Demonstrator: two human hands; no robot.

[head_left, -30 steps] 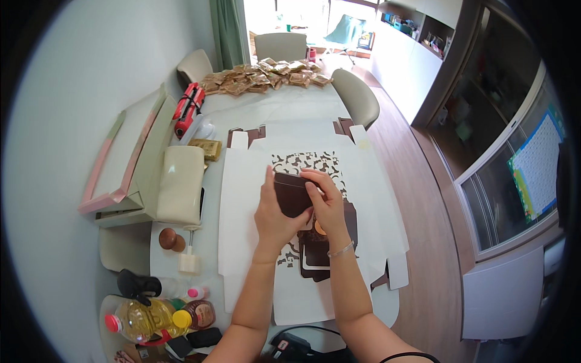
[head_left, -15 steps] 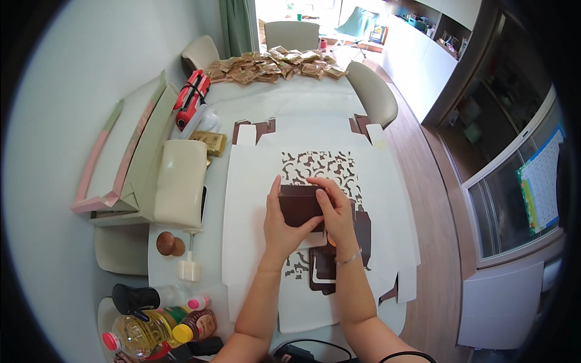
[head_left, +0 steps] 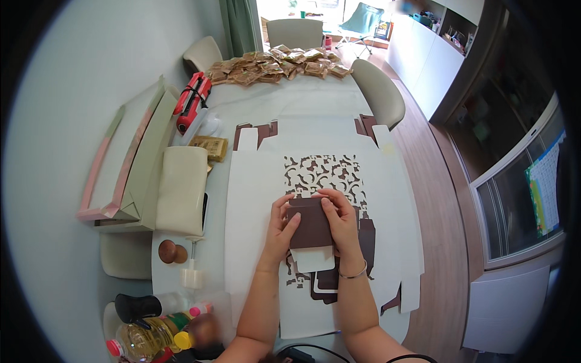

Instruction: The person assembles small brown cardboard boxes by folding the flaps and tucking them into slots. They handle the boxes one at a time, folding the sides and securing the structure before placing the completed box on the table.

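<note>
A small dark brown cardboard box (head_left: 311, 230), with a white flap hanging from its near end, is held between both hands. My left hand (head_left: 278, 233) grips its left side, thumb lying on the brown top face. On the other side my right hand (head_left: 341, 224) holds the far right corner, thumb on top and fingers curled over the far edge. Beneath the hands lies a large white cardboard sheet (head_left: 254, 193) with a scroll-shaped cut-out pattern (head_left: 324, 172). Dark brown flat card pieces (head_left: 367, 236) rest on it, partly covered by my right hand and the box.
Many small brown packets (head_left: 272, 65) are heaped at the table's far end. Along the left stand a green-and-pink box (head_left: 136, 181), a red device (head_left: 193, 103), a cream container (head_left: 181, 187), a wooden knob (head_left: 172, 251) and an oil bottle (head_left: 142, 339). Chairs (head_left: 381, 91) surround the table.
The brown box has come nearer and tipped so its broad face shows, with a white flap at its near end. My left thumb has moved onto the top face.
</note>
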